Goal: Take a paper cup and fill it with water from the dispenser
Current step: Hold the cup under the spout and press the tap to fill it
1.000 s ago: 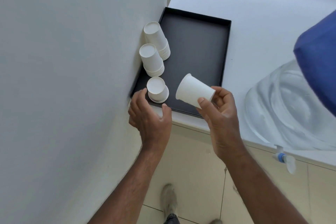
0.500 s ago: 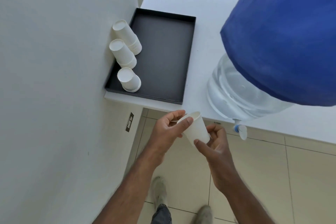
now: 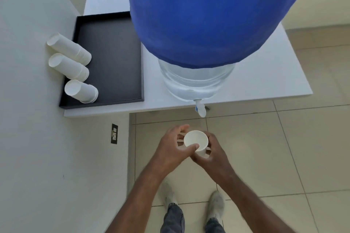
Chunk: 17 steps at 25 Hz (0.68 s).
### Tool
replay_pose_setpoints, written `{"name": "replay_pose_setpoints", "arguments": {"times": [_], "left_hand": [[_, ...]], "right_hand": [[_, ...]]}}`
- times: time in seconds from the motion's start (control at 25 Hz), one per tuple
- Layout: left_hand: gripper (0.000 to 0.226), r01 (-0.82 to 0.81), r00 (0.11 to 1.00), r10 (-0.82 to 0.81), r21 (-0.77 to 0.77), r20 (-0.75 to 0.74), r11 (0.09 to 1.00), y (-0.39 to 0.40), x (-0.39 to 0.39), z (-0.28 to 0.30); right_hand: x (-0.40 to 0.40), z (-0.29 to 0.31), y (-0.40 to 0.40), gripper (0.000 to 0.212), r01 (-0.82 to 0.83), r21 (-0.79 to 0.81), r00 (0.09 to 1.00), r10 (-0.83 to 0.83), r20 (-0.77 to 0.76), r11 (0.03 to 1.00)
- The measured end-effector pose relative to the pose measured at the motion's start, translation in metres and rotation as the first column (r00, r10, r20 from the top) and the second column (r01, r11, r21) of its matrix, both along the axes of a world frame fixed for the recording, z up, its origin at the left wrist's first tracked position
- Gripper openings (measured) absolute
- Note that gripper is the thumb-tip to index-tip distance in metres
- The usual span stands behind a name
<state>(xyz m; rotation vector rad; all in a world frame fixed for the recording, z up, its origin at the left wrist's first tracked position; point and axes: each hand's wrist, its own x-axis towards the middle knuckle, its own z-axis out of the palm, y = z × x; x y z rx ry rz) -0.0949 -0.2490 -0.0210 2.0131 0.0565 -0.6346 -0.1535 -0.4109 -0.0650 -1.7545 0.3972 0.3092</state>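
I see both hands, left hand and right hand, clasp the upright cup over open floor, now lower than before, below the desk edge and tap.

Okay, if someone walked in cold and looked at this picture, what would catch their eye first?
Probably the big blue-covered water jug filling the top of the view, its small tap overhanging the counter edge. Next, the open paper cup held upright in the left hand and right hand, below the tap. Three stacks of cups lean on the black tray at left.
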Motion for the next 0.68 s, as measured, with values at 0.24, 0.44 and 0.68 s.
{"name": "replay_pose_setpoints", "arguments": {"times": [0.24,0.44,0.68], "left_hand": [[0.067,-0.003,0.958,-0.052,0.192,0.282,0.981,-0.035,0.023,-0.004],[0.058,0.115,0.845,-0.276,0.349,0.458,0.93,-0.055,0.045,-0.005],[0.048,0.135,0.782,-0.36,0.425,0.509,0.895,-0.052,0.059,-0.004]], "right_hand": [[0.02,-0.034,-0.025,0.059,0.086,-0.079,0.995,-0.089,-0.04,0.993],[0.059,-0.045,-0.028,0.053,0.151,-0.066,0.988,-0.152,0.004,0.986],[0.085,-0.046,-0.019,0.058,0.182,-0.036,0.98,-0.179,0.083,0.983]]}}
